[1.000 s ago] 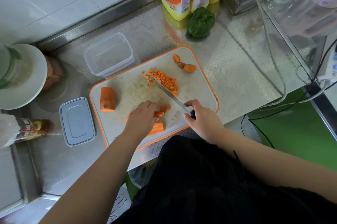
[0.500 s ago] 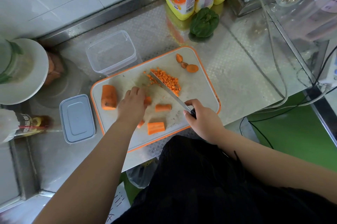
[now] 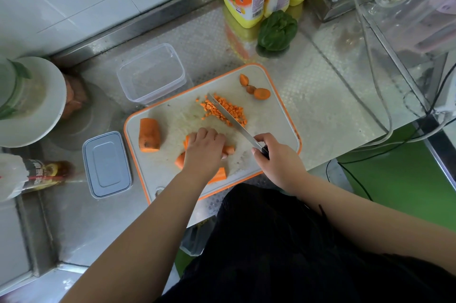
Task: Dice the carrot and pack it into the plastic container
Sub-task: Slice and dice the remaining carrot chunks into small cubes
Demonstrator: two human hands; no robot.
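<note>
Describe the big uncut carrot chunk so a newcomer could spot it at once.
Start at the orange-rimmed cutting board. The carrot chunk lies alone near its left edge, beside the grey lid. It is the thickest piece, and neither hand touches it.

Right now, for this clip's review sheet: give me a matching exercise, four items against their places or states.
Items:
1. plastic container
2. grey lid
3. knife
4. large carrot chunk

Places or states:
A. left end of the cutting board
B. held by the right hand
C. off the board's far left corner, no dice inside
D. flat on the counter, left of the board

Pairs: 1-C, 2-D, 3-B, 4-A
</note>
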